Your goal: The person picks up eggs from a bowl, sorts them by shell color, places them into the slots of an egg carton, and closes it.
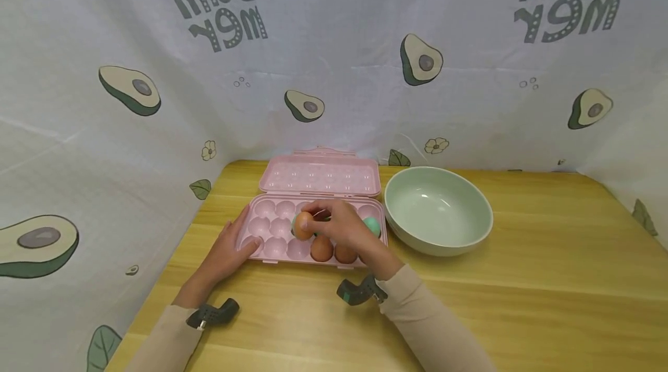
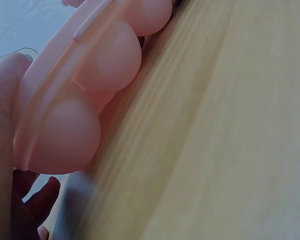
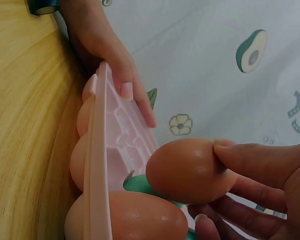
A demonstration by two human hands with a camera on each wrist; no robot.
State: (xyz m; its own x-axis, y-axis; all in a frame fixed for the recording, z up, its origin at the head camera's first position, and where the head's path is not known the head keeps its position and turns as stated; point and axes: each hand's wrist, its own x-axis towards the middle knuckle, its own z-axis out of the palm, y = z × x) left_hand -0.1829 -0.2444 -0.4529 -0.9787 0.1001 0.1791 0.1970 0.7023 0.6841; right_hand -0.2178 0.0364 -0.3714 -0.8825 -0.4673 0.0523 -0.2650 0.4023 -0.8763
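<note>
A brown egg is pinched between the thumb and fingers of my right hand, held over the middle of a pink egg carton. In the right wrist view, the held egg is tilted above the cups, and a green thing lies partly hidden behind it. My left hand grips the carton's left end, its thumb over the rim and its fingers along the outer side. More brown eggs sit in the front row. A green rounded thing rests toward the right end.
The carton's lid is folded open toward the back. A pale green bowl stands right beside the carton on the wooden table. A printed cloth hangs behind and along the left side.
</note>
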